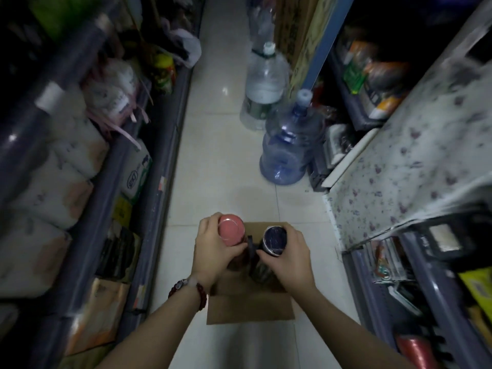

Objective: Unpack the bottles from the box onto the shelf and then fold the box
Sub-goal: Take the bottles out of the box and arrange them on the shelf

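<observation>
Your left hand (pixel 213 246) was closed around the pink bottle (pixel 231 230), fingers wrapped on its side just below the cap end. Your right hand (pixel 288 255) was closed the same way around the dark bottle (pixel 275 240). Both bottles stood upright, side by side but apart, with a dark divider or third item between them that was too blurred to identify. Both sat above the open box (pixel 250 307), which rested on the floor directly below your hands. Whether their bases had cleared the box could not be told.

Handling, as a judgement: each bottle appeared rigid and smooth-walled, so expect a slippery surface. A one-hand grip seemed to carry each, which suggests moderate weight. The material could not be confirmed; treat it as breakable. Grip round the body, as you did, not by the cap alone. The box appeared to be thin cardboard, light and easily creased; its near flap lay flat on the floor.

The floor (pixel 213 155) was pale glossy tile, hard and likely slick, so a dropped bottle would probably not survive. The aisle was narrow and dim. The left shelf (pixel 165 107) held bagged and packaged goods. The right shelf (pixel 356 115) held packets, with a patterned covering over its upper level. Two large water jugs (pixel 290 145) stood on the floor at far right, well apart from the box.
</observation>
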The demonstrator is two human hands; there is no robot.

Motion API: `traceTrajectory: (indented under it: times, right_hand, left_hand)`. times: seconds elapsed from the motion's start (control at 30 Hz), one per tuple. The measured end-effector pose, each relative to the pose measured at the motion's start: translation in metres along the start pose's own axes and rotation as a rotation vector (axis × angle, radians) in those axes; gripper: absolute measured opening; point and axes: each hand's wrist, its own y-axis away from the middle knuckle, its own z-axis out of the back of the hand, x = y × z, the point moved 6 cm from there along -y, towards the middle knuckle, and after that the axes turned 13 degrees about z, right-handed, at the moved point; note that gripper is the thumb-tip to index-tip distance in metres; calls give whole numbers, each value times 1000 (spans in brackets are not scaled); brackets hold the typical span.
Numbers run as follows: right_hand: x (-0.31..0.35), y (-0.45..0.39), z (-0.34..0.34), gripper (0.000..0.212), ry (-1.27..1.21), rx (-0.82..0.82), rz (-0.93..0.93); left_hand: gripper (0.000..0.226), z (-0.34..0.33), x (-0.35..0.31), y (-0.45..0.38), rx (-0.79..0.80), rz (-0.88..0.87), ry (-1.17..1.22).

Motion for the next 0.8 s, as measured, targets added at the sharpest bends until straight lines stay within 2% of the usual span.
traceTrajectory:
  times: [0.3,0.53,0.7,0.8]
  right_hand:
    - [146,-29,187,84,85,-188,90]
    - [235,-38,315,87,81,-385,121]
    - [289,-25,398,103,-14,-540,124]
    - [316,-7,447,107,-110,-661,159]
  left_hand:
    - [84,112,-206,33,58,-119,0]
    - [70,166,-347,68,114,-271,51]
    - [92,201,-444,105,130,-418,115]
    - [104,224,-498,136,152,-512,246]
